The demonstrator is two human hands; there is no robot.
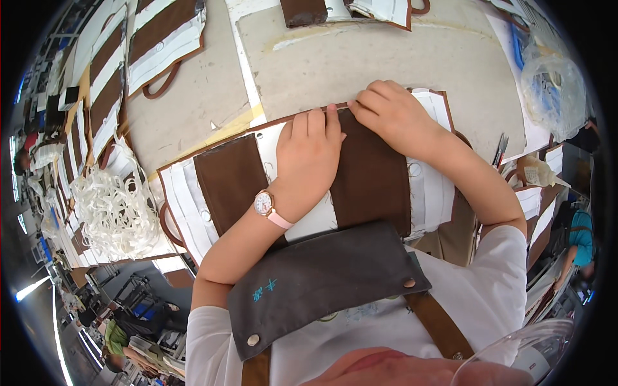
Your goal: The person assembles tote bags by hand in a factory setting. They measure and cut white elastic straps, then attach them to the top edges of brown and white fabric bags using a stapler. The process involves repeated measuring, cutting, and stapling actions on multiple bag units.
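A brown and white bag panel (370,174) with a curved brown handle at its side lies flat on the table in front of me. My left hand (310,145), with a pink-strapped watch (264,203) on the wrist, rests on the panel's white middle band. Its fingers are stretched out and their tips reach the far brown edge. Just to the right, my right hand (394,116) is bent over that same edge, thumb and index finger pinched on it. A thin pale line shows along the edge between the two hands.
A heap of white strips (116,209) lies at the left, near stacked brown and white panels (164,48). Another panel (347,11) is at the far side. A clear plastic bag (552,93) and pens (500,149) lie at the right. Other people sit beyond both sides.
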